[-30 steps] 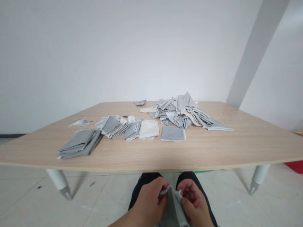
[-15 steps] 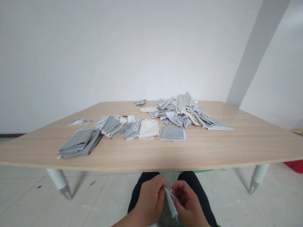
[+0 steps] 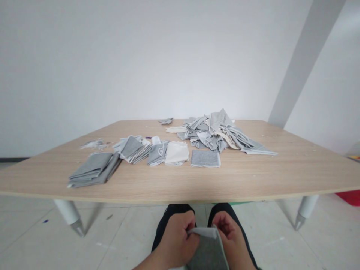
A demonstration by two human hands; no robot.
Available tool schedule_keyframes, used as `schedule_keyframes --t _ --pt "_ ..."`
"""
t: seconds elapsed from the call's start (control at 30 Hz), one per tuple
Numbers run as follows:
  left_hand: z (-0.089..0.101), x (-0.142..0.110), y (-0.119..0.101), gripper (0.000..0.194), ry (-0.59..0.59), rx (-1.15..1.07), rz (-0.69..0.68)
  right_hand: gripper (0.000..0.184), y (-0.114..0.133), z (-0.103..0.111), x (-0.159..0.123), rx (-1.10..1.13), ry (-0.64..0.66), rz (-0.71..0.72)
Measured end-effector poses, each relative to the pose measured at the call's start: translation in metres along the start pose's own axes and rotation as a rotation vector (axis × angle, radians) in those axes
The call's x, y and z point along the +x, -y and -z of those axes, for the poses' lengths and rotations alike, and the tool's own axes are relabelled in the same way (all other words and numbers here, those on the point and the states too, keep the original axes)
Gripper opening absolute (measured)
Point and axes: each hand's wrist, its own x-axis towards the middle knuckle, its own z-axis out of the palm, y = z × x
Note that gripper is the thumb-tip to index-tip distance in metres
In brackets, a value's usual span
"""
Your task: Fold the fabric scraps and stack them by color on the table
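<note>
Below the desk's [image 3: 253, 183] near edge, our left hand [image 3: 178, 240] and right hand [image 3: 230, 236] both pinch the top of one grey cloth [image 3: 208, 251], and we'd call this piece mid-handling. Up on the desk's left sits a folded grey stack [image 3: 94, 168]; at its middle, a flat cream pile [image 3: 176, 153]. Plenty looks unstacked: a loose heap [image 3: 216, 131] sprawls across the desk's back right. Containers? Something red [image 3: 350, 197] below the desk's right end is too cut off to tell.

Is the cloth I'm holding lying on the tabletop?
No, the left hand and right hand hold the grey cloth over the legs, off the tabletop.
</note>
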Motion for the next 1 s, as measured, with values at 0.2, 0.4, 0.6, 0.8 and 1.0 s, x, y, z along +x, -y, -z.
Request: schedule_keyframes --t 0.2,0.4,0.6,0.8,1.0 --pt "-0.004 0.001 -0.017 0.009 0.202 -0.121 0.028 0.019 -0.001 -0.002 -0.004 0.044 0.105 0.161" --pt "0.0 0.001 -0.03 0.027 0.285 -0.182 -0.041 0.023 0.004 0.0 -0.006 0.062 0.197 0.251" --pt "-0.001 0.0 -0.023 0.009 0.313 -0.139 -0.053 0.013 0.008 0.002 -0.006 0.019 0.261 0.35" --pt "-0.002 -0.003 -0.015 0.012 0.225 -0.089 -0.077 0.007 0.011 0.004 -0.003 -0.051 0.199 0.075" --pt "-0.004 -0.003 -0.013 0.01 0.261 -0.026 -0.088 0.008 0.016 0.005 -0.003 -0.137 0.23 -0.05"
